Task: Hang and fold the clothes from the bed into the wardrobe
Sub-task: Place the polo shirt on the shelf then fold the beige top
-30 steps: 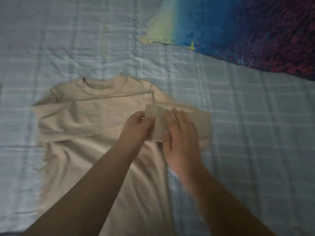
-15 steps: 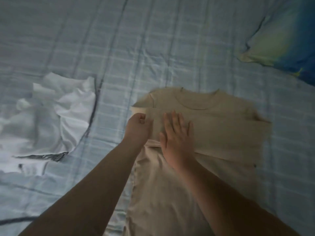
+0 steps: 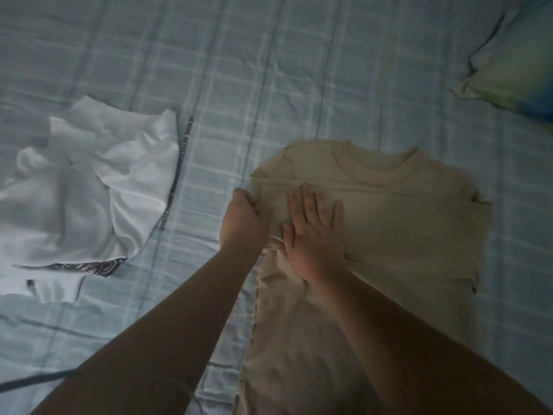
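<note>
A bed [image 3: 269, 70], made up in pale blue checks, fills the dimly lit view. A beige T-shirt [image 3: 404, 229] lies flat on it right of centre, collar away from the viewer, with its sleeves folded across the chest. The left hand [image 3: 244, 224] has its grip closed on the folded edge at the shirt's left side. The right hand [image 3: 314, 235] lies flat just beside it, fingers spread, pressing the fold down. The soft knit would likely slide open if the flat hand lifts too soon, and a pull on the pinched edge could drag the shirt and wrinkle it. A crumpled white garment [image 3: 89, 190] lies well apart on the left, and a yellow-and-blue pillow [image 3: 514, 76] sits at the upper right. Neither is in the way. No wardrobe is in view.
</note>
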Demonstrator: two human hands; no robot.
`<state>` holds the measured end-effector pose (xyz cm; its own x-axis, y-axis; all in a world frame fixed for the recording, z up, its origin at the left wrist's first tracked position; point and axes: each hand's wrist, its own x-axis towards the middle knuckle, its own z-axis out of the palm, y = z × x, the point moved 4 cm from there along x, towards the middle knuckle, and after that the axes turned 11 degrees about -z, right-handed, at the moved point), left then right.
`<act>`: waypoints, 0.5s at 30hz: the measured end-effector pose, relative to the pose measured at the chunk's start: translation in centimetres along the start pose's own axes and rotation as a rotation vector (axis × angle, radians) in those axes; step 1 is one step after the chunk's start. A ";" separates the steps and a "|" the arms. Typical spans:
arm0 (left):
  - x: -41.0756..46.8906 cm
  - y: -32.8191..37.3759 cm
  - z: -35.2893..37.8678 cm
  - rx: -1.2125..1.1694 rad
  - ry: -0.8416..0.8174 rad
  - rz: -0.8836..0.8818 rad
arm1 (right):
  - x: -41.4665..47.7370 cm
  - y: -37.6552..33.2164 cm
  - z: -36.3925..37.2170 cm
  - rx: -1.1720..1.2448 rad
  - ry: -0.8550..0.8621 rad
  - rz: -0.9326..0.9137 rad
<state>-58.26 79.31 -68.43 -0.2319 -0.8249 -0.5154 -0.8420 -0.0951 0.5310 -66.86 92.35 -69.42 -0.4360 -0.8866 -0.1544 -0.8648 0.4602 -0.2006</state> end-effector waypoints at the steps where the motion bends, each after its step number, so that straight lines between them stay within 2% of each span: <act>1: -0.2 -0.1 0.0 -0.009 0.004 0.013 | -0.1 0.0 -0.2 0.005 -0.006 0.002; 7: -3.3 -2.2 -0.8 -0.040 -0.008 0.040 | -5.0 0.5 -2.0 0.037 -0.019 -0.001; 15: -13.0 -11.7 -2.1 0.001 -0.030 -0.031 | -20.4 3.5 -2.1 -0.026 -0.043 0.106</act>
<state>-44.35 89.98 -66.50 -0.2200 -0.8046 -0.5516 -0.8494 -0.1200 0.5138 -61.49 111.95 -64.89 -0.5147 -0.8301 -0.2145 -0.8209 0.5493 -0.1563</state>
